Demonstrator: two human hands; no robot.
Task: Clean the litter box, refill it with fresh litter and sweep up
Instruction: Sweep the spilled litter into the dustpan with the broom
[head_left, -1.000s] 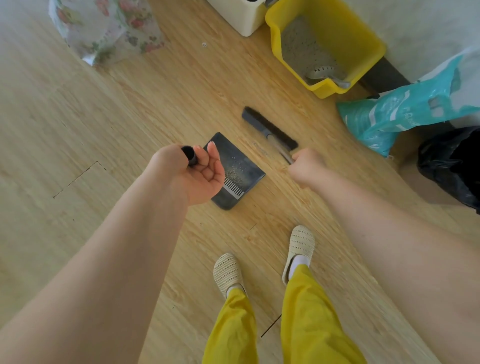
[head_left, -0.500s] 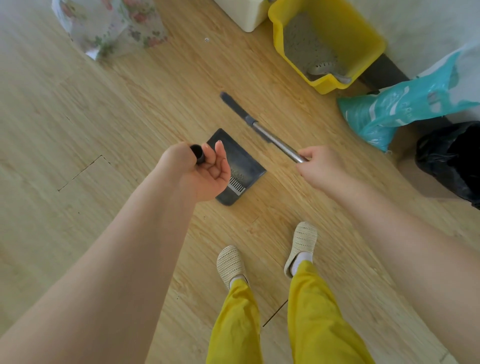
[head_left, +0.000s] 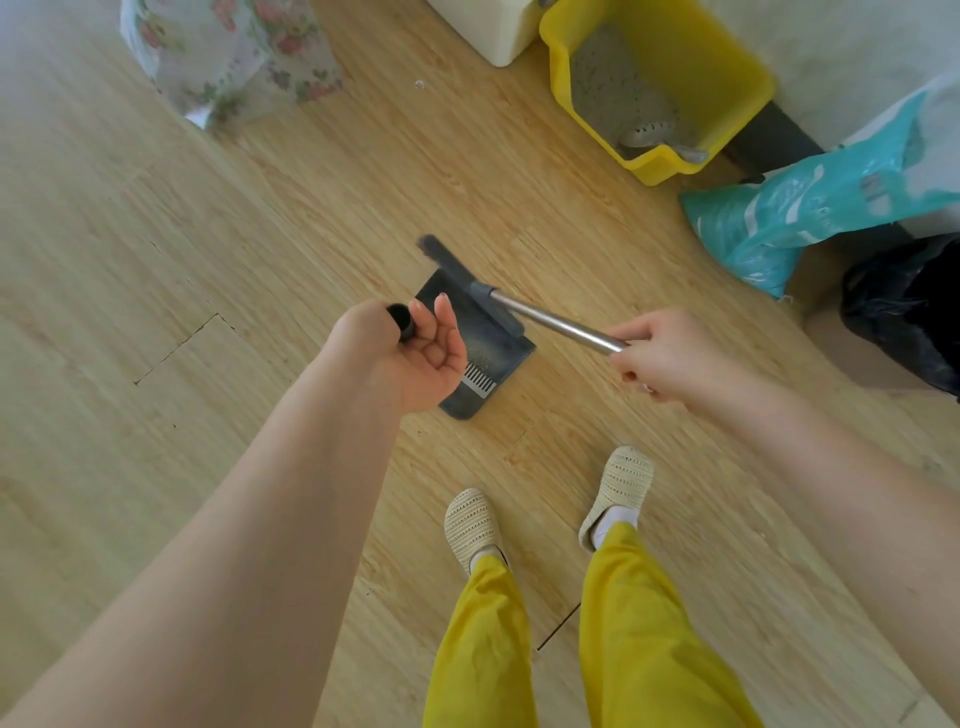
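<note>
My left hand (head_left: 410, 356) grips the black top of the dustpan handle (head_left: 401, 321). The dark dustpan (head_left: 485, 353) rests on the wood floor just beyond that hand, with pale litter grains and a comb edge inside it. My right hand (head_left: 670, 358) is shut on the metal shaft of the broom (head_left: 550, 319). The broom's dark head (head_left: 447, 260) lies across the dustpan's far edge. The yellow litter box (head_left: 737, 83) stands at the back right with grey litter and a slotted scoop (head_left: 649, 132) inside.
A teal litter bag (head_left: 810, 208) lies at the right, with a black bin bag (head_left: 914, 312) beside it. A flowered plastic bag (head_left: 228, 57) is at the back left, and a cream container (head_left: 498, 31) stands next to the litter box. My slippered feet (head_left: 545, 509) are below the dustpan.
The broom head swung left from the floor beside the dustpan, then came back onto the dustpan's far edge. My right hand slid further down the shaft. The dustpan stayed put.
</note>
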